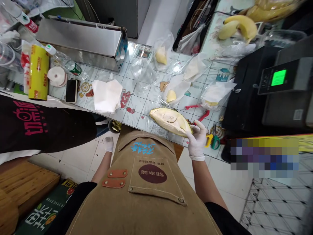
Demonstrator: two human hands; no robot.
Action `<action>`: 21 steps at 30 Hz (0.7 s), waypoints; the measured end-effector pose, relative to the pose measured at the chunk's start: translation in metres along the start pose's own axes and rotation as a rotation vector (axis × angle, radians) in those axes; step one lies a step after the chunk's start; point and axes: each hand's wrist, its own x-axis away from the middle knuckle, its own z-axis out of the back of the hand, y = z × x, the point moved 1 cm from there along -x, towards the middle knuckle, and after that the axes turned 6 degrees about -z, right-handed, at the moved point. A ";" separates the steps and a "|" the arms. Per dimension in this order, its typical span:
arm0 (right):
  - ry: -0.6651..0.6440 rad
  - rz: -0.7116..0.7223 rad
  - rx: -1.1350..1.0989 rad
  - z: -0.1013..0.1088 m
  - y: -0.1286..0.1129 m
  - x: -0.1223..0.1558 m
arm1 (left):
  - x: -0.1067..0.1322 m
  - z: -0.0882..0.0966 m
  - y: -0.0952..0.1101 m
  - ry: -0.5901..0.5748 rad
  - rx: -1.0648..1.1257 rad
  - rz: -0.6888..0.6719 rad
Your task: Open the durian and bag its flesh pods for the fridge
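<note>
My right hand [197, 138], in a white glove, grips the right end of a durian section [171, 120]. Its pale inner side faces up, and the spiny green rind shows along its edge. The section is at the counter's front edge; whether it rests there I cannot tell. My left hand [109, 144], also gloved, hangs low beside my apron, apart from the counter. Its fingers are mostly hidden. Close to it, below counter height, spiny durian rind [116, 126] lies in a dark container. Beyond the durian section, a clear bag holds a yellow durian piece [171, 96].
Several bagged pieces, including a durian piece [161, 56], lie across the patterned counter [137, 112]. Green-handled scissors [215, 142] lie right of my right hand. White paper sheets [107, 95], a phone [71, 91] and a film roll [38, 72] are leftward. A person's dark apron [61, 127] is at left.
</note>
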 end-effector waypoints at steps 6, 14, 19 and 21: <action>-0.024 0.135 0.053 -0.014 -0.005 0.028 | -0.028 0.014 0.075 0.172 0.065 -0.135; -0.034 0.281 0.147 -0.018 -0.001 0.048 | -0.028 -0.023 0.237 -0.327 0.029 -1.083; -0.020 0.379 0.222 -0.019 -0.006 0.051 | -0.029 -0.035 0.253 -0.472 -0.049 -1.126; -0.014 0.419 0.237 -0.019 -0.010 0.051 | -0.028 -0.033 0.254 -0.475 -0.062 -1.123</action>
